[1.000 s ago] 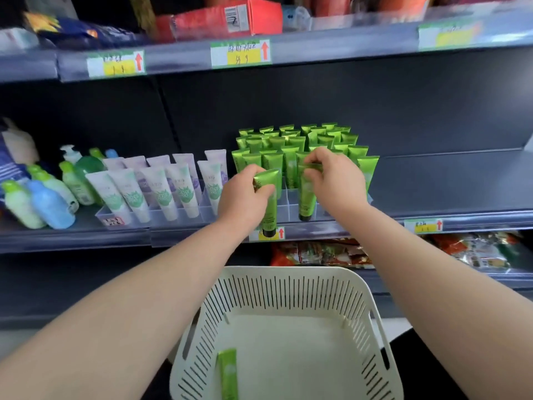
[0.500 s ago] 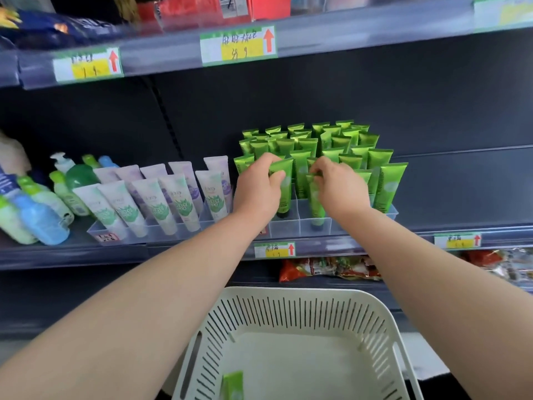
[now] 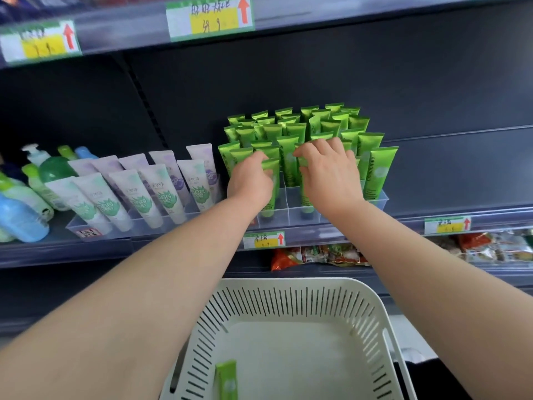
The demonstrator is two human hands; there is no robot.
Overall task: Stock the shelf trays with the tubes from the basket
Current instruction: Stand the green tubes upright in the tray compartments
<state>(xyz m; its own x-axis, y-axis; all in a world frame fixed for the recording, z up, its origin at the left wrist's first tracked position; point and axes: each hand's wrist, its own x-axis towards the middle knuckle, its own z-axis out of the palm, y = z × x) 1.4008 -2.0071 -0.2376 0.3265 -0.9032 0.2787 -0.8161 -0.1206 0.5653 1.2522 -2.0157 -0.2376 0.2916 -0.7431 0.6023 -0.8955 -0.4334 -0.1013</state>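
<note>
You get one view only: a wide-angle camera on your head, facing forward and tipped slightly down at the dark grey metal store shelf (image 3: 461, 168). It sits close. Your bare forearms run up from the bottom corners, and your left hand (image 3: 250, 183) and right hand (image 3: 331, 174) meet at mid-frame over the clear plastic divided tray (image 3: 302, 217) of upright green plastic tubes (image 3: 377, 168). The white slotted plastic basket (image 3: 288, 284) lies right beneath the lens, cut off by the lower edge. The yellow-and-white paper price label (image 3: 210, 17) on the shelf above touches the top edge.
</note>
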